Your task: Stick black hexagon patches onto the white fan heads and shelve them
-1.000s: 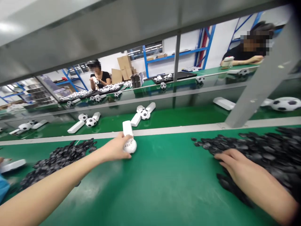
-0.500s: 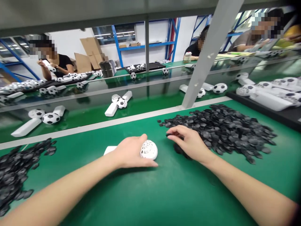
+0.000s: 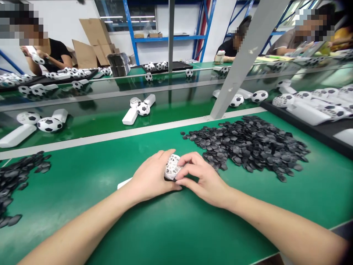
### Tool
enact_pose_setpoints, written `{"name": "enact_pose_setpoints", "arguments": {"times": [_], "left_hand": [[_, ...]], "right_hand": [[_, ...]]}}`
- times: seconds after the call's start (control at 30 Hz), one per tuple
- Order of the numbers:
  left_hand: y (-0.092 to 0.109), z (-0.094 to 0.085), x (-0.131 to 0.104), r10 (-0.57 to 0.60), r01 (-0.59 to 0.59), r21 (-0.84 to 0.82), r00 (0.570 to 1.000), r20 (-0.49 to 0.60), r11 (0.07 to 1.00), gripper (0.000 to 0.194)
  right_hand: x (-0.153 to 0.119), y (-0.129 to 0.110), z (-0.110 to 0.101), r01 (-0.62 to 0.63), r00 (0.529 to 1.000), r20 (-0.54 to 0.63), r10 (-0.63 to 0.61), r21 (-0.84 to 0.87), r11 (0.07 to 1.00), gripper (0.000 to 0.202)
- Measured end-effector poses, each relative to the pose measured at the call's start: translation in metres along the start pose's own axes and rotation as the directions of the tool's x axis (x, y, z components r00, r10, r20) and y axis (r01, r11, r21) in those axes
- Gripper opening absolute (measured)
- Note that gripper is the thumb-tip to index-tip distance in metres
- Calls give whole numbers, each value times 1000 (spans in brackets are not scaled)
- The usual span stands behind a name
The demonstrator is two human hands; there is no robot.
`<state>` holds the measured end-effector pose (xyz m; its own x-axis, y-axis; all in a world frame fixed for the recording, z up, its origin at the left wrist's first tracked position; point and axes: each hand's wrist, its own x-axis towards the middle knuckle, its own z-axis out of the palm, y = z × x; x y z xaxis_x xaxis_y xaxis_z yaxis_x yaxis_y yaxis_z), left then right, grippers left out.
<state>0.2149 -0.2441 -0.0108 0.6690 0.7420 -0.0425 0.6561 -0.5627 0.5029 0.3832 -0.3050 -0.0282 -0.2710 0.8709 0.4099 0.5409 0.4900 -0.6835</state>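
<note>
My left hand (image 3: 153, 175) is wrapped around a white plastic piece with a ball-shaped end (image 3: 173, 167). That end has an openwork football pattern with gaps. Part of the piece's white flat handle (image 3: 124, 183) shows behind my wrist. My right hand (image 3: 202, 178) has its fingertips and thumb drawn together against the right side of the ball end. What sits between those fingertips is hidden. A dark edge shows along the ball's underside. Just beyond my right hand lies a heap of small black pentagon pieces (image 3: 248, 143).
More black pieces (image 3: 20, 180) lie at the left. White pieces with black-and-white football ends (image 3: 143, 109) rest on the green strip beyond the pale rail (image 3: 110, 133). A black tray (image 3: 309, 127) of them stands right. A slanted metal post (image 3: 237, 66) rises ahead. Co-workers sit opposite.
My right hand has moved left from the black heap, where it pinched a black piece, to the ball end. The ball end has turned, showing more lattice. The view has tipped down slightly.
</note>
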Motion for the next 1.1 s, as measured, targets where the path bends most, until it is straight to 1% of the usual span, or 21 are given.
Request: {"name": "enact_pose_setpoints", "arguments": {"times": [0.1,0.2,0.23,0.3,0.37,0.43,0.67,0.83,0.9,0.93,1.0,1.03,1.07,1.1], "left_hand": [[-1,-1,-1,20,-20,-22,1000,13,1000,80],[-1,-1,-1,36,-35,-39,999,8,999,68],[-1,-1,-1,35,-35,-41,999,2,999,66],[-1,-1,0,24,-24,-44,1000,-7,999,65],[-1,0,0,5,-5,-48,1000,-9,999,66],[-1,0,0,-15,14,-46,1000,-12,999,64],[0,2,-2,-26,26,-6,999,-28,1000,56],[0,2,-2,-23,23,13,999,-41,1000,56],[-1,2,0,-36,36,-3,999,-28,999,60],[-2,1,0,-49,48,-11,999,-20,999,63],[-5,0,1,-81,81,-18,997,-4,997,70],[-7,0,1,-88,88,-16,996,2,996,71],[-8,-1,1,-83,83,-13,997,8,996,69],[-9,-2,1,-67,67,-8,998,12,998,66]], "right_hand": [[1,3,8,-18,1000,-25,19,14,1000,9],[2,6,11,-62,997,-47,65,56,997,14],[2,6,12,-92,994,-49,95,64,994,18],[2,6,11,-174,984,-31,177,86,981,37],[3,5,10,-248,969,27,246,117,962,54],[4,4,9,-275,961,75,266,152,949,59],[4,1,7,-225,974,62,217,173,959,54],[4,2,10,-183,983,41,179,156,971,53],[6,4,4,-172,984,73,164,137,975,53],[8,6,-1,-164,984,90,154,116,980,48],[11,11,-16,-152,985,83,150,14,988,28],[12,14,-26,-161,984,60,165,-68,985,17],[12,17,-34,-189,980,28,196,-163,968,10],[12,20,-42,-233,970,1,241,-259,937,9]]}}
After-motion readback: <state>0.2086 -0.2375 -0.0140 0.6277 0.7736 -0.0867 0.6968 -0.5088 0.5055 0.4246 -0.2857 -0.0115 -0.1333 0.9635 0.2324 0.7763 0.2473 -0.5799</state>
